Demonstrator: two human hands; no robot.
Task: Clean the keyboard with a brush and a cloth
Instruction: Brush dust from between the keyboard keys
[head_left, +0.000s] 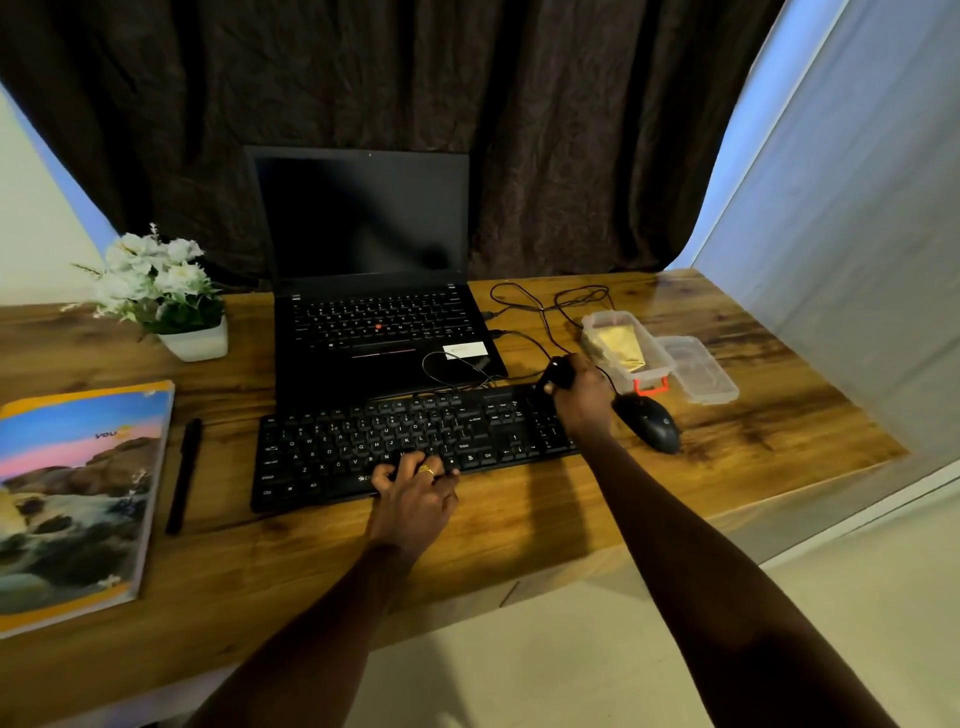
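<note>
A black keyboard (363, 447) lies on the wooden desk (519, 525) in front of an open laptop. My left hand (415, 493) presses on its front edge near the space bar, fingers spread on the keys. My right hand (584, 395) is at the keyboard's far right corner, closed around a small black object (558, 373), likely the brush; its bristles are hidden. A yellow cloth (621, 349) sits folded in a clear plastic box (623, 338) to the right.
An open black laptop (374, 291) stands behind the keyboard, cables (545, 306) trailing to its right. A black mouse (649, 422) lies beside my right hand, with the box lid (698, 369) beyond. Left: a flower pot (171, 301), a pen (183, 475), a book (72, 499).
</note>
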